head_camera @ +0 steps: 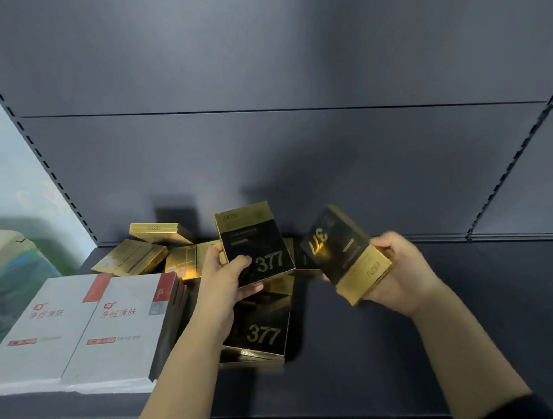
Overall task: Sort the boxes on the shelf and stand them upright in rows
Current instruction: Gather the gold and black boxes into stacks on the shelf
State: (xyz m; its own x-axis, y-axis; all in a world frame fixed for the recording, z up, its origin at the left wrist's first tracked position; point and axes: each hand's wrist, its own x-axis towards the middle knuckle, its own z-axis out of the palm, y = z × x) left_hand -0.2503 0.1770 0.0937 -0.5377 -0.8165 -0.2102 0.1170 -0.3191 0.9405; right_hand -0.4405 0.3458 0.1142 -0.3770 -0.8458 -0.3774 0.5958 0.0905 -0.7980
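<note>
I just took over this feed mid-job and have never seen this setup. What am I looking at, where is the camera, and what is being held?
There is no machine here: a person works with bare hands, and the one picture comes from a camera on their head, looking forward and down. The left hand holds a black-and-gold box with its "377" upright. The right hand holds a second box with its "377" upside down. On the dark shelf more gold boxes lie scattered at the back, another 377 box lies flat below the hands, and grey boxes sit at the left.
</note>
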